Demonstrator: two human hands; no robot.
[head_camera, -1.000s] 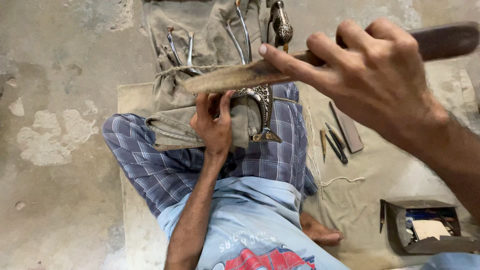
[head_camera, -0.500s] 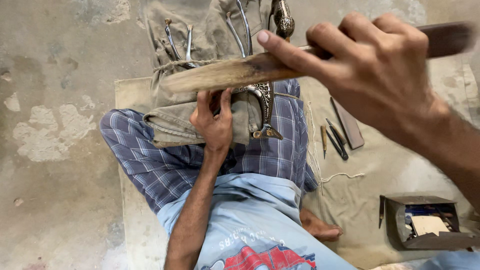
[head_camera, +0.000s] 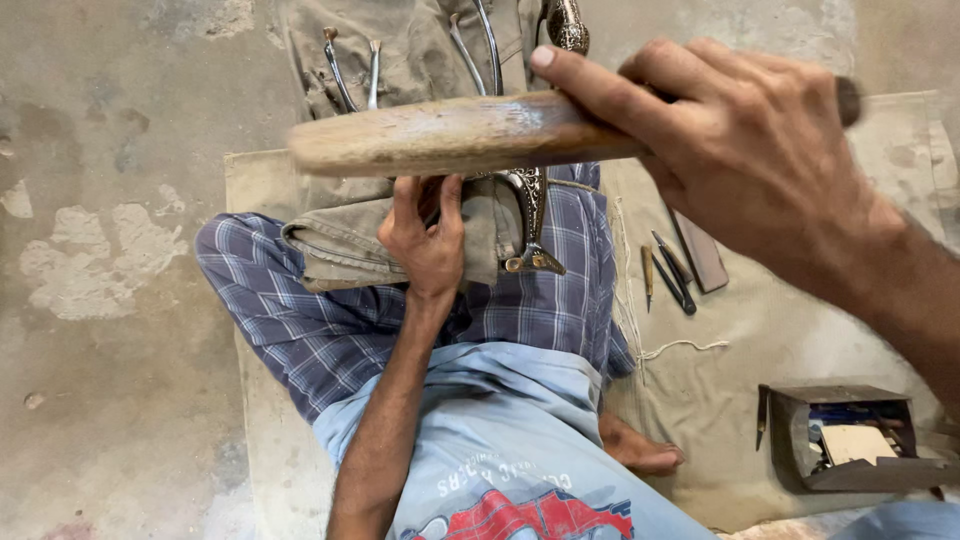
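Across the upper middle of the frame a wooden stick (head_camera: 455, 133) lies nearly level, its rounded end toward the upper left. At upper right the right hand (head_camera: 740, 150) is wrapped tight about its near end, forefinger stretched along the wood and the other fingers curled over it. Below the stick, at centre, the left hand (head_camera: 430, 245) is closed on something small that rests on a folded khaki cloth (head_camera: 345, 250); what it pinches is hidden behind the fingers, so I cannot tell what it is. Just right of that hand an ornate metal piece (head_camera: 530, 215) runs down from under the stick to a flared foot on the lap. The cloth drapes over the person's crossed legs, which are wrapped in blue checked fabric (head_camera: 290, 320). Higher up, several curved metal rods (head_camera: 345, 70) lie on the cloth, and a patterned metal knob (head_camera: 566, 28) shows at the top edge.

Right of the legs, on a pale mat (head_camera: 760, 340), lie a few slim tools (head_camera: 668, 272) beside a flat dark bar (head_camera: 700, 255). A loose string (head_camera: 685, 347) trails across the mat. At lower right stands an open dark box (head_camera: 845, 440) with odds and ends inside. A bare foot (head_camera: 640, 450) shows beside the light blue shirt (head_camera: 510, 450). Stained concrete floor (head_camera: 110, 200) fills the left side.
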